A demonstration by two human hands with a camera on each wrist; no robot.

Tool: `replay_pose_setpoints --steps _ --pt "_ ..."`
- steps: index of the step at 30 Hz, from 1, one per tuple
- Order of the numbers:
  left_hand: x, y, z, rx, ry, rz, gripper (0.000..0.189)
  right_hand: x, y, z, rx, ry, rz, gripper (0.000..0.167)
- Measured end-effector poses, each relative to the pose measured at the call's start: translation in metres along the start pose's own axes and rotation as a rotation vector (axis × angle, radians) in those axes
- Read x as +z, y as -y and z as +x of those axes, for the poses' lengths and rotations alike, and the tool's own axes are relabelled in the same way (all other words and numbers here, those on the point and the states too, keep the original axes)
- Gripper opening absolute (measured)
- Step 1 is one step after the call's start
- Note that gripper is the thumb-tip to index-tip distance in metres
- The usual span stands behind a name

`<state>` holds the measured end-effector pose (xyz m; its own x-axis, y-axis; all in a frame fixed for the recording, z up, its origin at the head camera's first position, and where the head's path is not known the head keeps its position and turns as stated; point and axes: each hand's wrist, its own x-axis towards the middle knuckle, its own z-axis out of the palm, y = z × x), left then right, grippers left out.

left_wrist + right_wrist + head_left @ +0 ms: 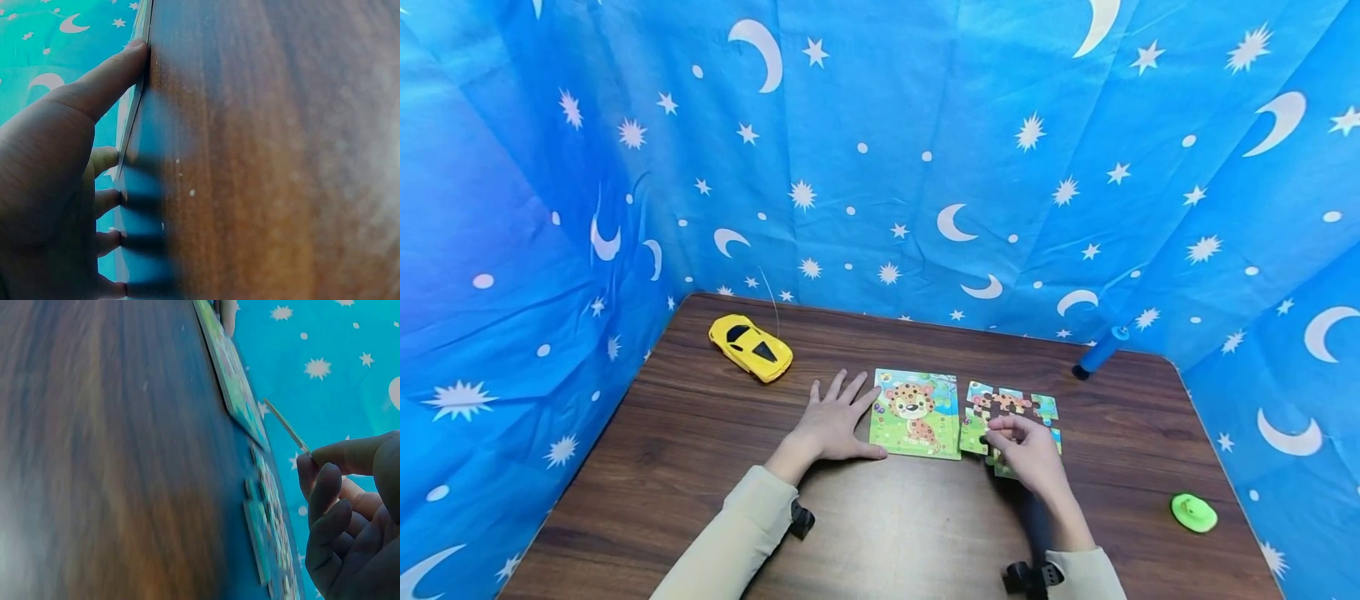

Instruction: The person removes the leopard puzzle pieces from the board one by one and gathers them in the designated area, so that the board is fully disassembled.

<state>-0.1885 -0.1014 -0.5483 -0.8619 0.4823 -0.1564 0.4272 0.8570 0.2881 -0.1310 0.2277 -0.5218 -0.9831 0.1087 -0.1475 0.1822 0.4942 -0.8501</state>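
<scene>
A square picture board (pixel 913 414) with a spotted leopard cub lies flat mid-table. My left hand (pixel 835 421) rests spread at its left side, thumb and index fingertip at its edge. In the left wrist view the thumb (pixel 119 75) meets that thin edge. My right hand (pixel 1030 454) pinches a puzzle piece (pixel 974 432) between thumb and forefinger. Seen from the right wrist, this piece (pixel 287 427) is thin and held tilted above the table. Under and behind that hand lie several loose puzzle pieces (pixel 1011 400), partly hidden by it.
A yellow toy car (pixel 750 347) stands at the table's back left. At the back right is a blue cylinder with a dark end (pixel 1099 353). A small green hat-shaped thing (pixel 1193 512) lies near the right edge. Blue star-patterned cloth (pixel 880 167) hangs around the table (pixel 880 533).
</scene>
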Motion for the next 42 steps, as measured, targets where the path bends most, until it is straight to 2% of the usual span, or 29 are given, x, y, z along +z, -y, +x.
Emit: replay_pose_setpoints --steps 6,16,27,42 --pt "0.001 0.0 0.001 -0.001 -0.002 0.001 0.109 -0.007 -0.01 -0.002 -0.002 0.025 -0.097 0.014" --pt "-0.003 -0.002 -0.001 0.008 -0.009 -0.028 0.108 0.0 -0.014 -0.004 0.002 0.04 -0.143 0.011" --pt "0.0 0.001 0.0 0.011 -0.004 -0.014 0.108 0.001 -0.014 -0.003 -0.008 0.033 -0.242 0.01" --pt "0.002 0.002 0.001 0.005 -0.001 0.0 0.108 -0.004 -0.016 -0.005 -0.018 0.046 -0.259 0.01"
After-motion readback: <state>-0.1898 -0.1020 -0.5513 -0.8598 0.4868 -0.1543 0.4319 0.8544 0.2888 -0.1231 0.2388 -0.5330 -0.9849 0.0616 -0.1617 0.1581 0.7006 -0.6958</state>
